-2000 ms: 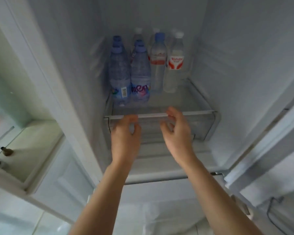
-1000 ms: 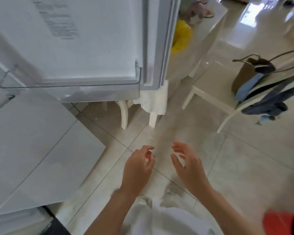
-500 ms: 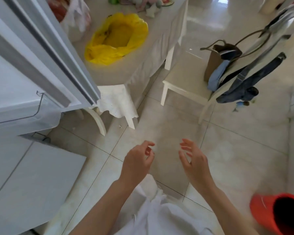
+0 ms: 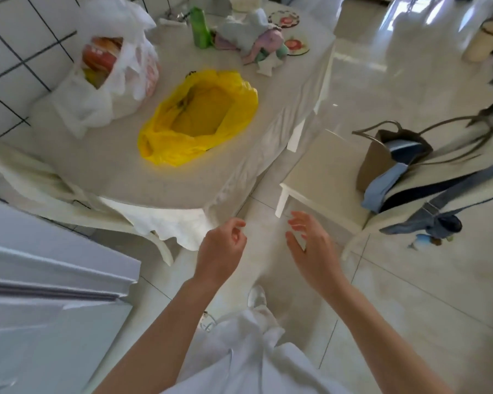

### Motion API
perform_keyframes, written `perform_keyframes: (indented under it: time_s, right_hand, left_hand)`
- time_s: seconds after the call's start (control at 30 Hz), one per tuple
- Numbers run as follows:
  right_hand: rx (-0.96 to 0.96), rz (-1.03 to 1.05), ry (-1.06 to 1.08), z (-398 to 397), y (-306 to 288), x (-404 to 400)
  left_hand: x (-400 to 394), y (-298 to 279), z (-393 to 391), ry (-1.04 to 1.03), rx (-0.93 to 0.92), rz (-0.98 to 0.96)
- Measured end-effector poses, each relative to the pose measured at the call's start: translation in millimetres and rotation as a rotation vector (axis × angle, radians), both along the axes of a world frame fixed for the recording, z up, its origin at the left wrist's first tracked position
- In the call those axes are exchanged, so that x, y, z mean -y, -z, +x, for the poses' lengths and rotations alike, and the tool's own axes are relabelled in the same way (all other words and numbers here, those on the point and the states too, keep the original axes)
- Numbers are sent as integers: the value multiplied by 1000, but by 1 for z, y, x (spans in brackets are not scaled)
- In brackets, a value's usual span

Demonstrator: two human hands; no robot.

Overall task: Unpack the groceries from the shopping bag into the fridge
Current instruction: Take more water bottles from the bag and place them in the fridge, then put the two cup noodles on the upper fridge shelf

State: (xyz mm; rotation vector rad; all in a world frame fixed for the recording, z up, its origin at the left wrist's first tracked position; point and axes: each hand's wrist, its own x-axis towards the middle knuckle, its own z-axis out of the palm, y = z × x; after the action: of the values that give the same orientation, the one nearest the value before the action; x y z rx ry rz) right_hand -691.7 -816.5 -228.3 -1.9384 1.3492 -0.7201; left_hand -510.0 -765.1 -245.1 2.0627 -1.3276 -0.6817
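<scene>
My left hand (image 4: 221, 251) and right hand (image 4: 310, 245) hang over the floor tiles in front of me, apart, fingers loosely curled, holding nothing. The fridge door (image 4: 49, 280) edges in at my lower left. Beyond my hands stands the worktop (image 4: 154, 180), where a yellow bag (image 4: 199, 118) lies gaping open. Farther back, by the tiled wall, sits a white shopping bag (image 4: 108, 72) with groceries inside.

We've got a white-clothed table (image 4: 160, 177) with a yellow bag (image 4: 199, 118) and a white shopping bag (image 4: 108, 78) sitting on it. A green bottle (image 4: 199, 27) and some pastel cloths (image 4: 256, 38) are at the far end.
</scene>
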Motion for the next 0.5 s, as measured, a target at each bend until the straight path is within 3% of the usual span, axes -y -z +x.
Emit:
perform_keyframes:
  time_s: [0.5]
  right_hand:
    - [-4,17,-421,138,0,230]
  left_hand:
    - [163,-2,91,-356,-28,-3]
